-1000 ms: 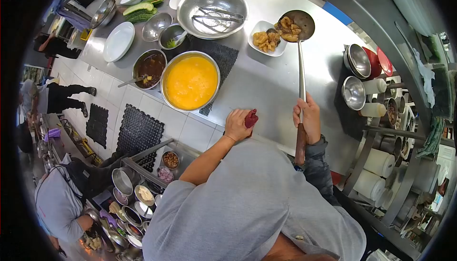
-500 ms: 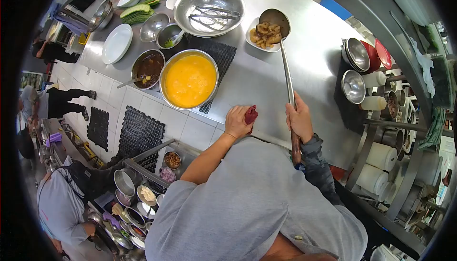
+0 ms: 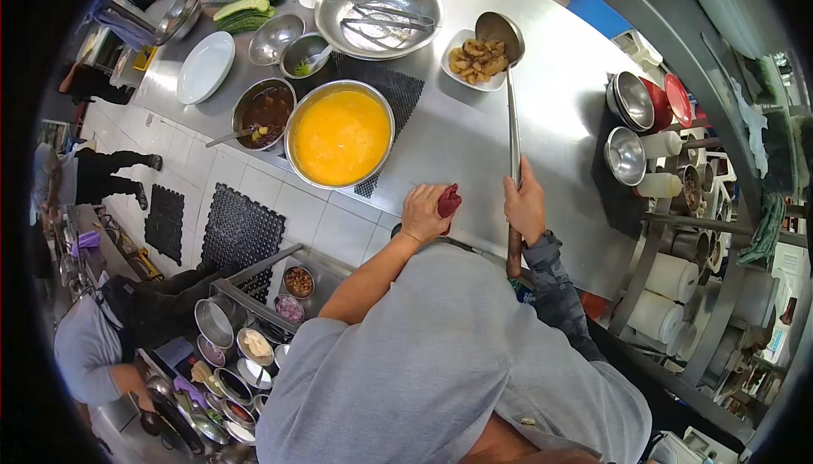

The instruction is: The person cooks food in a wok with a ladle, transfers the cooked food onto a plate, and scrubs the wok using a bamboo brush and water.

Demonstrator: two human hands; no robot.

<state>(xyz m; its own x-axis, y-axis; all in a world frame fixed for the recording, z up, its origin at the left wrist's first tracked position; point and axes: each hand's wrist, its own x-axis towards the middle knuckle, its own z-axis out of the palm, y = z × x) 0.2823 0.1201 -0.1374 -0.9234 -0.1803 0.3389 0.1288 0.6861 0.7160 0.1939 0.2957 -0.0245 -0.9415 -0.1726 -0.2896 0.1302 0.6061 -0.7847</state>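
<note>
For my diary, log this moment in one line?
left hand: holding dark red item; right hand: holding ladle; ladle: at white dish; dish: brown food

A plain grey shirt (image 3: pixel 449 354) with short sleeves is worn, a small pale mark seen near its neckline. Below the right fingers (image 3: pixel 527 201), the forearm is covered by a dark, mottled grey sleeve (image 3: pixel 555 282).

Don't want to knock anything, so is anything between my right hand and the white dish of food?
Nothing visible stands between your right hand and the white dish; only the ladle it holds spans that stretch of counter.
</note>
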